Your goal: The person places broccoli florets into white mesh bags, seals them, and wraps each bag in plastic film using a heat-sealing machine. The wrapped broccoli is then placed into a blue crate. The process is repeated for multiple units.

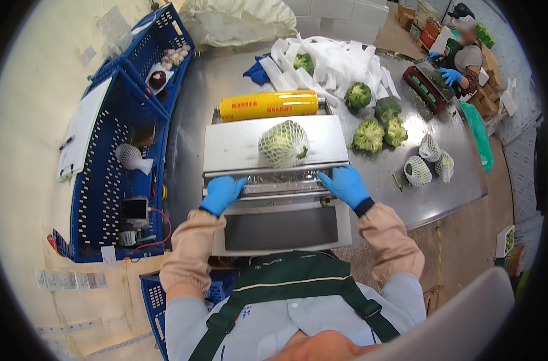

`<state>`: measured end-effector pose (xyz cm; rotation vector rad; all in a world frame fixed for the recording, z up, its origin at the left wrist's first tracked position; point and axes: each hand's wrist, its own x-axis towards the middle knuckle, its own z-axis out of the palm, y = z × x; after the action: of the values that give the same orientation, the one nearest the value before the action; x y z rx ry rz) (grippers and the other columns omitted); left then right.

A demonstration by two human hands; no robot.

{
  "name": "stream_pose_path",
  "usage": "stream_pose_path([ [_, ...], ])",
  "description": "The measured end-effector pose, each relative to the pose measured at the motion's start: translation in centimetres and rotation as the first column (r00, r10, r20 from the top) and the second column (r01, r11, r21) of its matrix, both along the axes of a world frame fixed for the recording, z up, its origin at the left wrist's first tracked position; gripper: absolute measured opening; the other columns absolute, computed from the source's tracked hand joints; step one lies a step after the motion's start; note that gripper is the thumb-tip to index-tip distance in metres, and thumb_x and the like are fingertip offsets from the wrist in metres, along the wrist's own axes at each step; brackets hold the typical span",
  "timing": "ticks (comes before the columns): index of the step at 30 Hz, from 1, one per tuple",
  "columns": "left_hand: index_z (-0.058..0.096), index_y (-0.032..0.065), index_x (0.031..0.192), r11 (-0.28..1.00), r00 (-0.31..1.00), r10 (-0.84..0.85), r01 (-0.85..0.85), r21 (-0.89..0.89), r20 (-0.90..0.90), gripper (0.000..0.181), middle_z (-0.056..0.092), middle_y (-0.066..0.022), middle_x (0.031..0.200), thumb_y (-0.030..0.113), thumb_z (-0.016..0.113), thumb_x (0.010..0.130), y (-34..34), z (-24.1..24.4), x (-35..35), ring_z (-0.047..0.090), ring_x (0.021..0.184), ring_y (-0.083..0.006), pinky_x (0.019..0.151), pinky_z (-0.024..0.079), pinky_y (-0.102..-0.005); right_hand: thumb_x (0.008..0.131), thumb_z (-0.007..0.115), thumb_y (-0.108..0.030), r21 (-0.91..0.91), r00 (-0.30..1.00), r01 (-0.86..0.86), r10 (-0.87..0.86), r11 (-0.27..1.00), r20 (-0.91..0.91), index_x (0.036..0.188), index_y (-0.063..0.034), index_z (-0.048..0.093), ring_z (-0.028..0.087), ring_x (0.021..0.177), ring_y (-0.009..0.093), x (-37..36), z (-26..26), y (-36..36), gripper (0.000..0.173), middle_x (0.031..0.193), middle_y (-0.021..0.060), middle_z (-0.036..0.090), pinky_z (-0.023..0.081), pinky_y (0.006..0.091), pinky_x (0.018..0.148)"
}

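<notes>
My left hand [222, 194] and my right hand [346, 186], both in blue gloves, grip the two ends of the cling film edge [283, 178] at the front of a metal film-wrapping machine [238, 144]. A vegetable in white foam netting [283, 143], perhaps broccoli, lies on the machine's plate between and beyond my hands. Behind it sits a yellow film roll [268, 105]. Nearest me is the machine's dark flat pad [280, 229]. A small green scrap [325, 201] lies by my right hand.
Bare broccoli heads [368, 135] and several netted pieces [418, 171] lie right on the steel table [454, 189]. White foam nets [332, 63] are heaped behind. Blue crates [165, 135] line the left. A co-worker [465, 58] stands far right beside a red scale [425, 90].
</notes>
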<state>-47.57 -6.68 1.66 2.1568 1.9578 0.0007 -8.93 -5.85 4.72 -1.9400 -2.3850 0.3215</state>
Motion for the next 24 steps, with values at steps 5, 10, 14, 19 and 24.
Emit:
stream_pose_path([
  [5,0.070,-0.0011,0.081,0.971,0.853,-0.006,0.129,-0.199,0.522,0.047,0.066,-0.0209,0.071,0.040,0.053,0.095,2.8,-0.4,-0.5,0.064,0.065,-0.0325,0.067,0.049,-0.0414,0.090,0.051,-0.053,-0.216,0.862,0.086,-0.181,0.973,-0.474,0.077,-0.0033,0.071,0.065,0.077,0.041,-2.1,-3.1,1.8,0.055,0.079,0.0210,0.068,0.051,0.0475,0.078],
  [10,0.072,0.0021,0.093,0.912,0.892,-0.297,0.159,0.379,0.341,0.034,0.071,-0.0144,0.090,0.025,0.049,0.101,-5.5,4.7,-1.8,0.067,0.082,-0.0234,0.081,0.051,-0.0353,0.098,0.052,-0.023,0.104,0.764,-0.067,0.118,0.992,-0.635,0.098,-0.0031,0.069,0.061,0.082,0.036,1.9,2.7,-7.9,0.026,0.082,0.0193,0.065,0.041,0.0464,0.103],
  [14,0.073,-0.0049,0.093,0.749,0.501,0.319,0.387,-0.538,0.804,0.049,0.073,-0.0157,0.091,0.032,0.042,0.103,-6.6,14.3,-3.0,0.067,0.091,-0.0241,0.089,0.051,-0.0380,0.099,0.054,-0.034,-0.607,0.766,-0.321,-0.177,0.727,-0.618,0.114,-0.0039,0.070,0.067,0.091,0.022,5.5,10.3,-10.1,0.037,0.103,0.0174,0.071,0.049,0.0343,0.086],
  [19,0.059,-0.0048,0.124,0.989,-0.177,0.054,0.147,-0.028,0.983,0.062,0.062,-0.0209,0.125,0.048,0.035,0.103,4.8,13.1,-1.9,0.060,0.114,-0.0283,0.099,0.047,-0.0438,0.101,0.050,-0.026,-0.079,0.042,-0.346,-0.069,0.935,-0.997,0.116,0.0094,0.064,0.064,0.108,0.023,1.4,13.2,3.7,0.041,0.118,0.0197,0.067,0.048,0.0339,0.095],
  [24,0.052,-0.0035,0.134,0.954,-0.186,0.291,-0.011,-0.299,0.938,0.043,0.054,-0.0170,0.136,0.025,0.047,0.102,17.1,4.3,1.8,0.052,0.127,-0.0258,0.111,0.038,-0.0376,0.099,0.051,-0.015,0.012,0.306,-0.145,0.057,0.989,-0.950,0.141,-0.0029,0.045,0.059,0.117,0.021,-3.2,2.1,17.9,0.045,0.126,0.0135,0.063,0.040,0.0308,0.105],
])
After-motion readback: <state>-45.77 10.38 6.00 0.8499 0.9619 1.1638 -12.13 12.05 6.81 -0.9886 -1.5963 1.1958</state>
